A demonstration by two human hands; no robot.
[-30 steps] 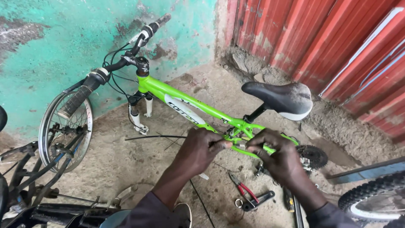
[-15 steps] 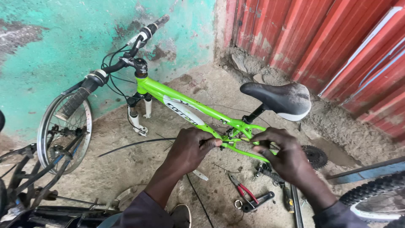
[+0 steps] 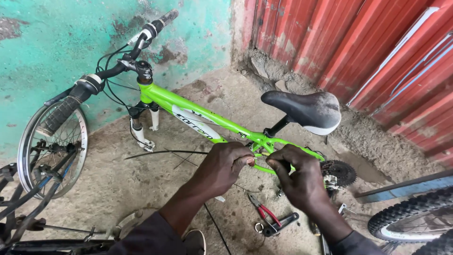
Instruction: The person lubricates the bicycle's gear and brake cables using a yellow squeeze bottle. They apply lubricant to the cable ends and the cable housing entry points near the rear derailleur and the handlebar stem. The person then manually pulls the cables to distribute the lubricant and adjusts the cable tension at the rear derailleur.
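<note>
A bright green bicycle frame (image 3: 188,106) leans by the teal wall, with a black and white saddle (image 3: 306,108) and black handlebar (image 3: 118,66). The fork has no wheel in it. My left hand (image 3: 222,165) pinches a thin black cable (image 3: 160,152) against the frame just below the seat post; the cable trails off to the left over the ground. My right hand (image 3: 297,179) is close beside it, thumb and forefinger pinched on the same cable at the frame. The rear cassette (image 3: 339,172) shows just past my right hand.
Red-handled pliers (image 3: 265,212) and a dark tool lie on the concrete below my hands. A loose spoked wheel (image 3: 52,146) and other bicycle parts stand at the left. A knobbly tyre (image 3: 415,219) is at the lower right, under a red corrugated metal wall (image 3: 377,47).
My hands have stayed on the frame under the saddle and have drawn closer together. The view has shifted slightly.
</note>
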